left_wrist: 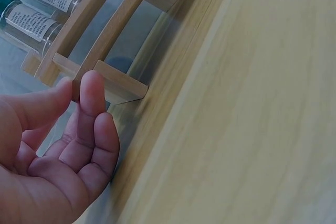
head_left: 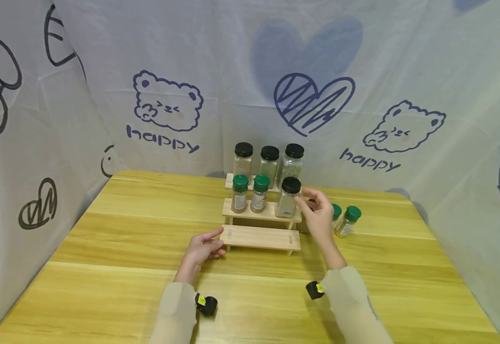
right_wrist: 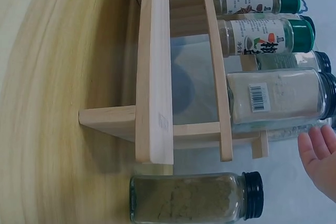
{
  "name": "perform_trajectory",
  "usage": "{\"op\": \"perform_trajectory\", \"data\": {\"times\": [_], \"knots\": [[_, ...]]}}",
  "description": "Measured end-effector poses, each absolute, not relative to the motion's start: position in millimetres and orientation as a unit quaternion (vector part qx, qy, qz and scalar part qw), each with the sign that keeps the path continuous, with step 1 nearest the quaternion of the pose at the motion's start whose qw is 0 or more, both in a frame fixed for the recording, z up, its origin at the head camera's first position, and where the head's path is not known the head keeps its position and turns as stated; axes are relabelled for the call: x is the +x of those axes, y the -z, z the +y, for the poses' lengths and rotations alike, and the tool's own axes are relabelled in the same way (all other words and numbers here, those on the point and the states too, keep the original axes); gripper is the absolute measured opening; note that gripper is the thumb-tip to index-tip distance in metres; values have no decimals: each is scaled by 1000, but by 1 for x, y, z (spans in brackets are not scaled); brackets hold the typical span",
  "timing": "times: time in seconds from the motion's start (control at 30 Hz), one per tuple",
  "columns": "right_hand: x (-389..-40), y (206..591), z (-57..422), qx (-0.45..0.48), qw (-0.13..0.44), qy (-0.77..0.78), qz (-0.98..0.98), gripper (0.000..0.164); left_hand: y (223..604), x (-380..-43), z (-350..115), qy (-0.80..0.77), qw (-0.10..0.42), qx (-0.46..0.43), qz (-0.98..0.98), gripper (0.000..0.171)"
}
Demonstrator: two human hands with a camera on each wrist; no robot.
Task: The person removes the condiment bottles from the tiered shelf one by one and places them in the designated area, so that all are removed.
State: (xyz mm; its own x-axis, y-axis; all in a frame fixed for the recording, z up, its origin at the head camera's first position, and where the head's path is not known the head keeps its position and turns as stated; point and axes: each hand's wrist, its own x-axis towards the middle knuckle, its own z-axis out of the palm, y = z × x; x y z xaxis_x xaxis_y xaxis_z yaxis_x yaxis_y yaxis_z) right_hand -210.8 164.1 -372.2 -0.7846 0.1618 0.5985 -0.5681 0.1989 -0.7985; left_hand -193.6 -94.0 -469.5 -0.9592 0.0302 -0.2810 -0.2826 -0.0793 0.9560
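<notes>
A three-tier wooden spice rack (head_left: 260,236) stands on the table. My left hand (head_left: 202,249) pinches the left end of its lowest shelf between thumb and fingertip, as the left wrist view also shows. On the middle shelf, a square glass spice jar with a black lid (head_left: 286,203) stands upright at the right end, a barcode on its side (right_wrist: 259,97). Beside this jar is my right hand (head_left: 320,215), its fingertips (right_wrist: 315,142) close to the lid end and not wrapped round the glass. Two green-capped spice bottles (head_left: 240,196) share that shelf to the left.
Several black-lidded jars (head_left: 269,165) stand on the top shelf. Right of the rack, another black-lidded jar (right_wrist: 189,198) of brownish powder stands on the table, partly hidden by my right hand in the head view. Two green-capped bottles (head_left: 348,222) stand farther right. A printed cloth (head_left: 241,71) hangs behind.
</notes>
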Motion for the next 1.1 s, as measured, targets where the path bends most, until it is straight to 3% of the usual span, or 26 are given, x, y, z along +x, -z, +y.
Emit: {"op": "perform_trajectory", "data": {"times": [0.6,1.1], "knots": [[-221,365,158,166,287,-589,-737,29,467,-190,-95,-736,112,-76,663,40],[-225,370,157,141,226,-605,-751,38,469,-192,-94,-733,106,-84,667,40]]}}
